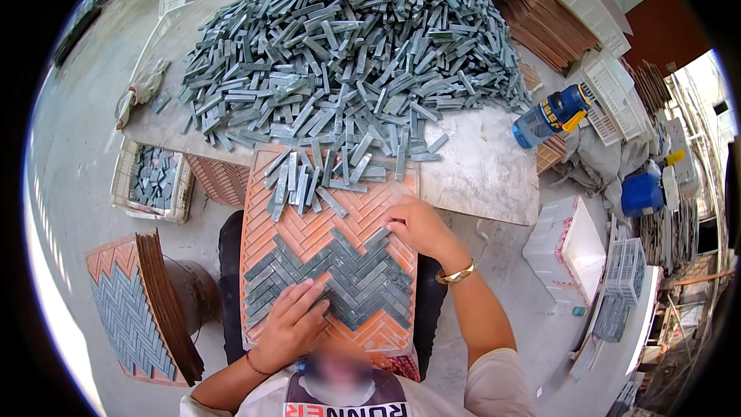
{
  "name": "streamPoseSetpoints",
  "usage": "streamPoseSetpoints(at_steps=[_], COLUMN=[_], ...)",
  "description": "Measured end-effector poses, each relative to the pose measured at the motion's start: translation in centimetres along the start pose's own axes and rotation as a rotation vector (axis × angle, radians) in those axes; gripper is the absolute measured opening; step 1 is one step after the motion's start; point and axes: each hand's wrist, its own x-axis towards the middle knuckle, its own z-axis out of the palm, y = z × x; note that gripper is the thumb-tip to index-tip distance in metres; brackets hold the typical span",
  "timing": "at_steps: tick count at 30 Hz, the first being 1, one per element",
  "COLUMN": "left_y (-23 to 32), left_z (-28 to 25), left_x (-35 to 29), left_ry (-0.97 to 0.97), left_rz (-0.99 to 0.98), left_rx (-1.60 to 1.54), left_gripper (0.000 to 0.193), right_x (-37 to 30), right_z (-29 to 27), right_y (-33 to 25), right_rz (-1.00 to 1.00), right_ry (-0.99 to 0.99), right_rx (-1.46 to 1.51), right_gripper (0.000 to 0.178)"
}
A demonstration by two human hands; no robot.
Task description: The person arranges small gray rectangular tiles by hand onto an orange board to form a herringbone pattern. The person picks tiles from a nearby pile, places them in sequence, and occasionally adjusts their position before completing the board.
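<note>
An orange tray (289,224) with a herringbone pattern of slots lies in front of me. Dark grey-green stone strips (363,274) fill a zigzag band across its middle and lower part. My right hand (423,230), a gold-coloured bracelet on its wrist, is closed in a pinch on the end of a stone strip (376,240) at the band's upper right edge. Lying over the lower left of the band, my left hand (293,320) has its fingers stretched out on the laid strips. Several loose strips (297,185) rest on the tray's far end.
Beyond the tray rises a large heap of stone strips (355,46) on a table (486,177). A blue bottle (536,125) stands at the right. On the left are a crate of stone pieces (123,177) and a stack of trays (131,316). A white box (552,243) sits right.
</note>
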Motion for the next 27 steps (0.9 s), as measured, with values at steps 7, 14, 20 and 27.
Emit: streamPoseSetpoints(at_steps=[7,14,20,27], left_y=[0.8,0.5,-0.2,-1.7], left_z=[0.1,0.5,-0.7,-1.4], left_x=[3.3,2.5,0.7,-1.0], left_ry=[-0.011,0.013,0.166,0.228], left_rz=[0.080,0.049,-0.054,-0.134], left_rx=[-0.009,0.013,0.002,0.055], left_gripper=[0.033,0.038,0.032,0.030], right_x=[-0.1,3.1,4.5,1.9], right_z=[1.3,2.8,4.4,3.0], right_y=[-1.9,-4.2,-5.1,-5.0], right_rz=[-0.191,-0.038,0.066,0.281], right_ry=[0.111,0.201,0.196,0.077], right_rx=[-0.122,-0.082,0.049,0.681], right_gripper=[0.010,0.015,0.024,0.017])
